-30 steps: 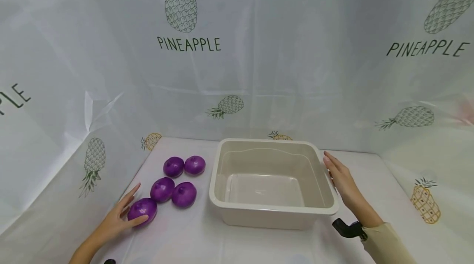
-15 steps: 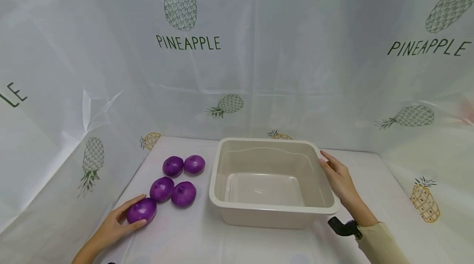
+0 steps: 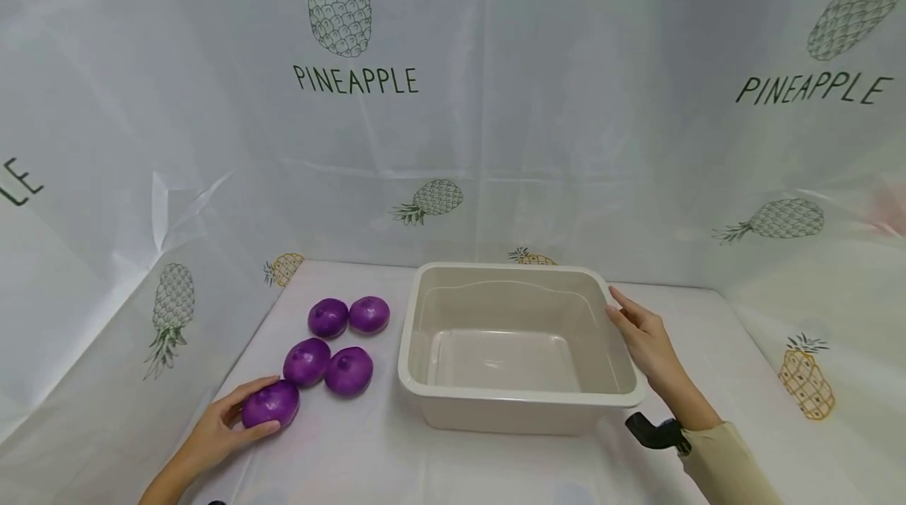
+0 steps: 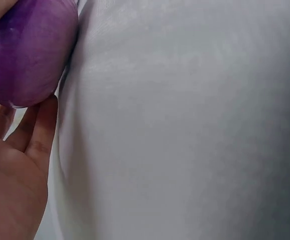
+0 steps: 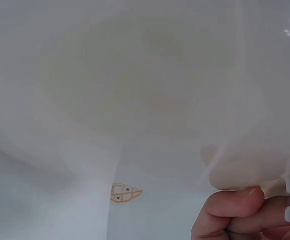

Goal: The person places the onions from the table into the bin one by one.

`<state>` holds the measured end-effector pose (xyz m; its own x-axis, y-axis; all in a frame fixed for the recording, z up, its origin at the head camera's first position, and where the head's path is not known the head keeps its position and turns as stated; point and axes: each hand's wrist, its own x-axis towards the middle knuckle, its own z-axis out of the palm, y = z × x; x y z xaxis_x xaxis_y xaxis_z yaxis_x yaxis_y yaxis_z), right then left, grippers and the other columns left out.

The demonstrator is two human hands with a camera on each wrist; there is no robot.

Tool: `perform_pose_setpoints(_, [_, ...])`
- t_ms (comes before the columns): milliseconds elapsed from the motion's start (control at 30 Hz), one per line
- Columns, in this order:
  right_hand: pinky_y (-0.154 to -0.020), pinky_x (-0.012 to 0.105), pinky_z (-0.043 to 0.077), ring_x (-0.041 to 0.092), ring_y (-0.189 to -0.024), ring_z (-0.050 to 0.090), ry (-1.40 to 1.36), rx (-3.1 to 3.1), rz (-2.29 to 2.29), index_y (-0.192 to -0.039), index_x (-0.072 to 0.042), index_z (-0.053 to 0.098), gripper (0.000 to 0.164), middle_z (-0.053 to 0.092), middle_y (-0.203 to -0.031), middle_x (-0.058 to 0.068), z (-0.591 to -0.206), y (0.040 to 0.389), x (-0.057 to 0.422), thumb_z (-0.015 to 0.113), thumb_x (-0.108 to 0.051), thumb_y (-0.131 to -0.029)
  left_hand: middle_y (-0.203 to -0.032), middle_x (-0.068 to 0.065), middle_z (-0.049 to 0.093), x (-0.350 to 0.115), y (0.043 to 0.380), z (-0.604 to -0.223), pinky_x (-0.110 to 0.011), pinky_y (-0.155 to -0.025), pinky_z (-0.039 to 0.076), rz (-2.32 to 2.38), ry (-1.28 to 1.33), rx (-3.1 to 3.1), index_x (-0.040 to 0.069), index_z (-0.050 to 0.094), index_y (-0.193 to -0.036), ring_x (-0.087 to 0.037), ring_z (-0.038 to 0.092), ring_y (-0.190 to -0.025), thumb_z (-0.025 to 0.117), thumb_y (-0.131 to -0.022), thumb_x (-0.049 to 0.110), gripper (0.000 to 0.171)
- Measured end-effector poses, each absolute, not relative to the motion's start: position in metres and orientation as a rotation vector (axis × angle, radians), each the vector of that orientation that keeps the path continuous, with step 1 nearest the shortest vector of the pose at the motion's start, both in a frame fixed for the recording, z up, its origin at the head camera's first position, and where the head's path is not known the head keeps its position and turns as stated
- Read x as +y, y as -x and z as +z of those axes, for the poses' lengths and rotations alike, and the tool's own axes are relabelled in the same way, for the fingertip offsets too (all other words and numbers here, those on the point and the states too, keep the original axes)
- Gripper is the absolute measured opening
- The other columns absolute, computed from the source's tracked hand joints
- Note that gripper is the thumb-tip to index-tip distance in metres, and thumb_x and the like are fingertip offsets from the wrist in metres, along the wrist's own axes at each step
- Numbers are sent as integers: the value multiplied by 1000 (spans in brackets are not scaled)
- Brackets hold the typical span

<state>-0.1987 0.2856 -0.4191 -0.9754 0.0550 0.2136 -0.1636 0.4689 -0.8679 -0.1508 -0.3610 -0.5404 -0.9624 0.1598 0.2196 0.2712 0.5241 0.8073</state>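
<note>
A red onion (image 3: 272,403), the nearest of a group, lies on the white table at the left. My left hand (image 3: 218,428) holds it from the left, thumb on the near side and fingers round the far side. The left wrist view shows the same purple onion (image 4: 32,55) against the fingertips (image 4: 45,107). A beige plastic basin (image 3: 520,403) with nothing in it stands at mid-table. My right hand (image 3: 647,344) grips its right rim. In the right wrist view, curled fingers (image 5: 235,202) sit under that rim.
Several more red onions (image 3: 350,371) lie between the held one and the basin, close together. A white sheet printed with pineapples (image 3: 340,13) hangs behind and at both sides of the table (image 3: 354,458).
My left hand has closed round the nearest onion, its fingers lowering onto it. The right hand has shifted left from beside the basin onto its rim. Onions and basin stay put.
</note>
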Motion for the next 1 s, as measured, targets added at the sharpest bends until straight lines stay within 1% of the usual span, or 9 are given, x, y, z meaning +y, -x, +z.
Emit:
perform_pose_setpoints(67, [-66, 20, 55, 5, -81, 61, -96, -2507, 1526, -151, 5, 35, 53, 63, -103, 25, -419, 199, 286, 50, -20, -106, -138, 4, 55, -362, 150, -540, -7, -93, 40, -1445, 362, -2634, 5, 55, -141, 15, 43, -118, 82, -83, 10, 64])
perform_pose_setpoints(100, [-66, 20, 55, 5, -82, 61, -95, -2508, 1531, -151, 5, 35, 53, 63, -104, 25, -419, 200, 285, 50, -20, -107, -138, 5, 55, -362, 150, -539, -7, -93, 39, -1448, 365, -2634, 5, 54, -141, 15, 43, -119, 82, -83, 10, 64])
perform_pose_setpoints(233, [-66, 20, 55, 5, -81, 61, -93, -2516, 1531, -151, 5, 35, 53, 63, -103, 25, -420, 200, 286, 50, -20, -107, -138, 5, 55, -363, 149, -531, -7, -93, 39, -1442, 360, -2626, 7, 55, -141, 14, 44, -118, 82, -83, 9, 64])
perform_pose_setpoints(333, [-66, 21, 55, 5, -80, 61, -95, -2520, 1524, -150, 5, 35, 53, 63, -101, 23, -419, 200, 285, 50, -20, -106, -139, 6, 55, -362, 150, -522, -7, -93, 40, -1461, 364, -2617, 5, 55, -141, 13, 45, -119, 81, -84, 8, 63])
perform_pose_setpoints(467, [-66, 21, 54, 6, -80, 60, -88, -2536, 1498, -151, 4, 35, 53, 63, -101, 23, -416, 199, 285, 50, -22, -106, -138, 15, 52, -360, 155, -508, -8, -94, 40, -1523, 384, -2617, 4, 53, -143, 12, 45, -119, 78, -86, 6, 62])
perform_pose_setpoints(533, [-65, 20, 54, 6, -79, 60, -81, -2539, 1485, -150, 4, 36, 53, 63, -101, 23, -415, 199, 284, 50, -22, -106, -138, 17, 52, -357, 159, -501, -10, -94, 42, -1554, 413, -2616, 5, 52, -143, 11, 45, -120, 77, -87, 5, 61])
perform_pose_setpoints(767, [-65, 21, 55, 7, -79, 60, -85, -2536, 1497, -150, 4, 36, 53, 63, -101, 24, -414, 199, 282, 50, -21, -107, -141, 4, 53, -342, 176, -468, -18, -93, 48, -1638, 609, -2554, 1, 51, -142, 3, 48, -123, 74, -87, -1, 60])
perform_pose_setpoints(900, [-64, 21, 55, 7, -79, 61, -78, -2542, 1489, -151, 4, 35, 53, 63, -102, 25, -415, 199, 283, 50, -21, -106, -143, 0, 52, -328, 187, -449, -23, -91, 52, -1680, 691, -2537, 1, 50, -143, -1, 52, -122, 73, -88, -2, 60])
perform_pose_setpoints(1000, [-65, 21, 55, 7, -80, 62, -83, -2544, 1492, -151, 4, 34, 53, 63, -104, 26, -416, 200, 284, 50, -19, -106, -143, -7, 51, -317, 195, -435, -25, -90, 53, -1685, 751, -2517, 0, 50, -143, -5, 55, -120, 73, -87, -3, 60])
